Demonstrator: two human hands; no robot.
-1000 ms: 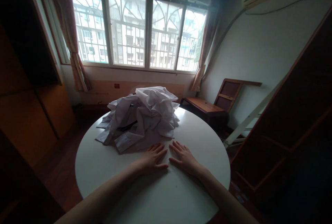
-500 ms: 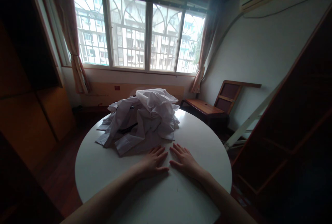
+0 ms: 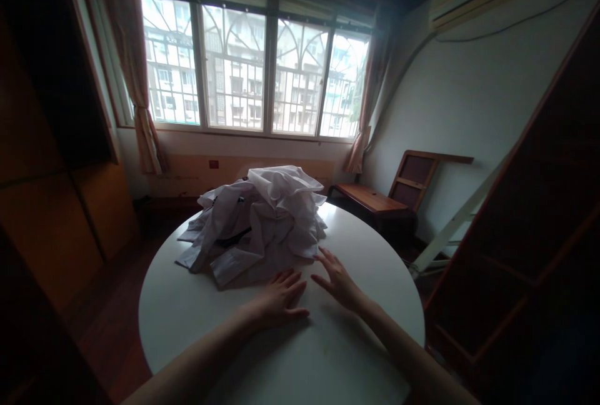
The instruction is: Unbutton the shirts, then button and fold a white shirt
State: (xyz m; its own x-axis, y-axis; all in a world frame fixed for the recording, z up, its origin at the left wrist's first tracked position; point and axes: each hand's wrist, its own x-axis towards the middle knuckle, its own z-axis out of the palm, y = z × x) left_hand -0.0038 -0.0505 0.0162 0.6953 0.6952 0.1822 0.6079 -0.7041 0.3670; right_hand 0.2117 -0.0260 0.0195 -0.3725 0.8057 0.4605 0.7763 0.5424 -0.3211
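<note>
A heap of crumpled white clothes (image 3: pixel 257 224) lies on the far half of a round white table (image 3: pixel 197 324). My left hand (image 3: pixel 276 299) rests flat on the tabletop just in front of the heap, fingers spread, holding nothing. My right hand (image 3: pixel 338 280) is lifted slightly off the table, fingers apart, its fingertips close to the near right edge of the clothes. A dark strap or band shows among the clothes.
A large barred window (image 3: pixel 253 74) with curtains fills the far wall. A wooden bench (image 3: pixel 370 199) and a leaning board stand at the right. Dark wooden cabinets (image 3: pixel 51 205) line the left, and a dark wooden frame (image 3: pixel 529 224) rises at the right.
My right hand has lifted off the table and moved forward toward the clothes. My left hand stays flat in place. The view has tilted up a little.
</note>
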